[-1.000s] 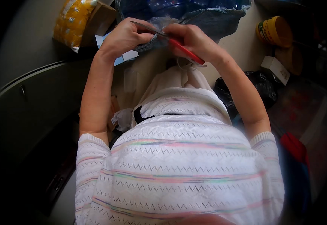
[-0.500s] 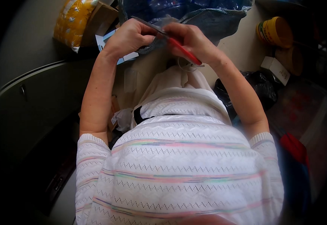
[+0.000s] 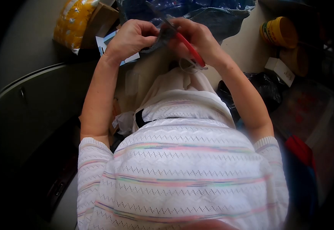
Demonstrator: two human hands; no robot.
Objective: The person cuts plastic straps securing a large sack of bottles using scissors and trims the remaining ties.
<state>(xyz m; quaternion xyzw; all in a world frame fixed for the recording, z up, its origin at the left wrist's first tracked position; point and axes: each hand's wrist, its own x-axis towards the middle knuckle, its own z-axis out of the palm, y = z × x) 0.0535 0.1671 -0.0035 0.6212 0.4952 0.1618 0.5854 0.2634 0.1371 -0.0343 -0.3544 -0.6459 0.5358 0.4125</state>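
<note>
My left hand [image 3: 129,40] pinches the edge of a dark grey woven sack [image 3: 228,23] at the top of the view. In my right hand [image 3: 202,37] is a pair of scissors with red handles [image 3: 191,49], its blades angled up and left over the sack's edge. A pale loop of cord or strip [image 3: 188,68] hangs below the handles. Inside the sack are bluish, shiny plastic-looking things [image 3: 197,4]. The fingertips of both hands are close together, and the right fingers are partly blurred.
A yellow plastic-wrapped pack [image 3: 73,25] and a cardboard box [image 3: 100,23] stand at upper left. To the right are a yellow tub [image 3: 280,32], a small white box [image 3: 280,71] and a black plastic bag [image 3: 260,90]. A dark panel with a curved edge [image 3: 33,74] lies left.
The scissors have turned to a steeper angle, their tips higher. My right hand has shifted slightly up and left, while my left hand keeps its pinch on the sack's edge.
</note>
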